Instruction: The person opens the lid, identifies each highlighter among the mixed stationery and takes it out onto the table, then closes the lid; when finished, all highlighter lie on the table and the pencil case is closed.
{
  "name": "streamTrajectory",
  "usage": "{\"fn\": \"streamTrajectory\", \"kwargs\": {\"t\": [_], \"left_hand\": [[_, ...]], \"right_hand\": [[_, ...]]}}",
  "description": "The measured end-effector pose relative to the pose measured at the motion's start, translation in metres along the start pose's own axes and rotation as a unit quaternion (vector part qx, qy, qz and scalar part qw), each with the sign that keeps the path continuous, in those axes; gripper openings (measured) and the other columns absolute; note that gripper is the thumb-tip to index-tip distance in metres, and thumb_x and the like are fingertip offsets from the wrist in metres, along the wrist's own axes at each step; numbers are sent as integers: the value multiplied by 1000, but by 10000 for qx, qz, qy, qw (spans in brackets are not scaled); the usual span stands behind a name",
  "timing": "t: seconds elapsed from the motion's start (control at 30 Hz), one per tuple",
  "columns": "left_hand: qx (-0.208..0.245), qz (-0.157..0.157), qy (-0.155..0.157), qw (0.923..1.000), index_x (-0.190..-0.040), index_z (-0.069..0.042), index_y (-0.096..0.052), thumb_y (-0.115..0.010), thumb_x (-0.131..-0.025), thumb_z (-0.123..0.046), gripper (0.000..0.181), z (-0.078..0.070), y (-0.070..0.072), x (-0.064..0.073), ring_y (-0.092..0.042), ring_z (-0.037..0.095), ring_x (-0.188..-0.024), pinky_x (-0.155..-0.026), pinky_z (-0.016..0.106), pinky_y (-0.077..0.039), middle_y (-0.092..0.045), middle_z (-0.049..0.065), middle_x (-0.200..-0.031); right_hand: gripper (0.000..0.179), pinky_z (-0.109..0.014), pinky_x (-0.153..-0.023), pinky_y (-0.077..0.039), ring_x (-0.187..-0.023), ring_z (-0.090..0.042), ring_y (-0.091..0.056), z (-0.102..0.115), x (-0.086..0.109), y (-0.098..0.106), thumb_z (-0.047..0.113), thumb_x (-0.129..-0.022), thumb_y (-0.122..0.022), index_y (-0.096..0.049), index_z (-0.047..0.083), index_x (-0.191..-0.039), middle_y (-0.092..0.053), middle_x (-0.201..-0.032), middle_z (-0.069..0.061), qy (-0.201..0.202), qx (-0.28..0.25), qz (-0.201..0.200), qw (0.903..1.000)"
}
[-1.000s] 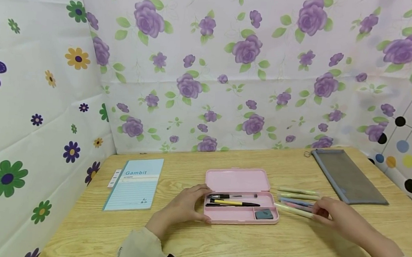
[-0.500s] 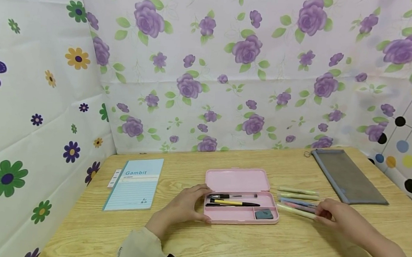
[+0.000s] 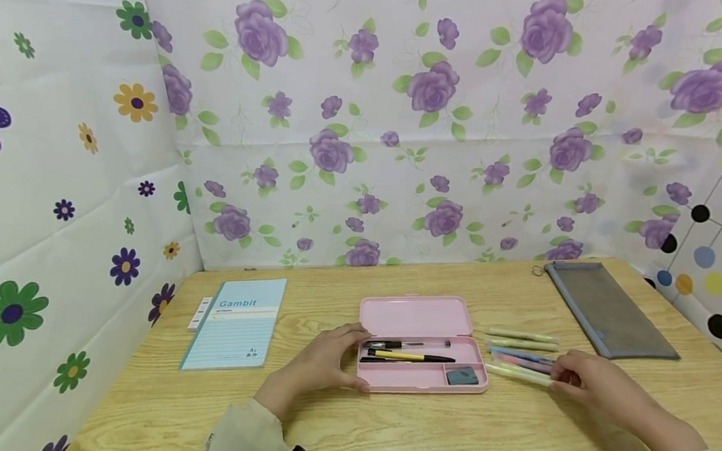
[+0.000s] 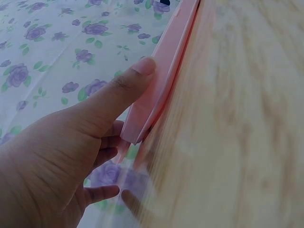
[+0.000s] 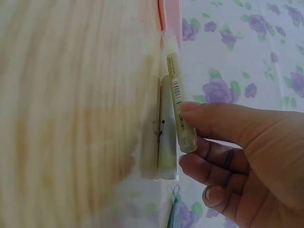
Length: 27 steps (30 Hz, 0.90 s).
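A pink pencil case (image 3: 416, 316) lies with its lid back on the table. My left hand (image 3: 326, 359) holds its left end, thumb against the front wall (image 4: 164, 71) in the left wrist view. Inside are a clear-barrelled pen with a black grip (image 3: 390, 344), a yellow-and-black pen (image 3: 411, 356) and a dark eraser (image 3: 462, 376). To the right, my right hand (image 3: 601, 392) pinches the near end of a pale yellow marker (image 5: 175, 90) between thumb and fingers. Its far end points at the case. Beside it lie blue (image 3: 522, 353) and yellow markers (image 3: 522, 344), with a pink one partly covered.
A light blue notebook (image 3: 234, 335) lies on the left, over a white card (image 3: 200, 312). At the back right rests a grey mesh zip pouch (image 3: 612, 313) with a ring on its corner. Flowered cloth (image 3: 367, 135) stands behind the wooden table (image 3: 434, 440).
My right hand has drawn the yellow marker slightly to the right, away from the case. The left hand and the case have stayed put.
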<state>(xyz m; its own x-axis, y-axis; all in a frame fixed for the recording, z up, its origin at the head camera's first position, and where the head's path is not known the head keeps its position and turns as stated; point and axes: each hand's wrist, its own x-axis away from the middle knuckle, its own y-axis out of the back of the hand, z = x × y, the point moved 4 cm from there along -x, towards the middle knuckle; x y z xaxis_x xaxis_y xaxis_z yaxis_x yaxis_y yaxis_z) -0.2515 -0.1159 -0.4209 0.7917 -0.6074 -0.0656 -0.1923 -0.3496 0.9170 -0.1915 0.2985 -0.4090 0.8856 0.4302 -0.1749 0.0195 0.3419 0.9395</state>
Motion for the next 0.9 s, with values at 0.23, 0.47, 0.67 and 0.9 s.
{"fn": "streamTrajectory", "kwargs": {"t": [0.23,0.47,0.67,0.9], "left_hand": [[11,-3,24,10000,-144,-19,-45,-74,-72,-61,89,-1,1,0,-40,30,-138,-112,55,-35,-38,4,-153],[20,-13,19,10000,-144,-19,-44,-73,-72,-62,89,0,0,0,-40,29,-139,-112,55,-34,-38,3,-154],[20,-15,12,10000,-144,-20,-44,-73,-72,-62,89,0,0,0,-41,31,-138,-112,55,-35,-37,3,-154],[24,0,14,10000,-144,-19,-44,-73,-72,-62,89,0,0,1,-40,30,-139,-113,55,-34,-37,4,-154]], "right_hand": [[12,-18,-53,-40,-64,9,-39,-1,-1,-1,19,-84,-73,-62,23,-81,-50,-74,15,-158,15,109,9998],[11,-18,-52,-39,-62,8,-39,-2,-3,-3,21,-84,-73,-62,23,-80,-50,-72,15,-193,-37,230,9995],[12,-18,-52,-37,-62,7,-37,-4,-4,-4,18,-82,-74,-63,23,-81,-49,-73,14,-215,-114,359,9991],[11,-18,-52,-37,-63,7,-38,-4,-4,-6,18,-82,-74,-63,22,-82,-50,-74,13,-185,-191,402,9988]]}}
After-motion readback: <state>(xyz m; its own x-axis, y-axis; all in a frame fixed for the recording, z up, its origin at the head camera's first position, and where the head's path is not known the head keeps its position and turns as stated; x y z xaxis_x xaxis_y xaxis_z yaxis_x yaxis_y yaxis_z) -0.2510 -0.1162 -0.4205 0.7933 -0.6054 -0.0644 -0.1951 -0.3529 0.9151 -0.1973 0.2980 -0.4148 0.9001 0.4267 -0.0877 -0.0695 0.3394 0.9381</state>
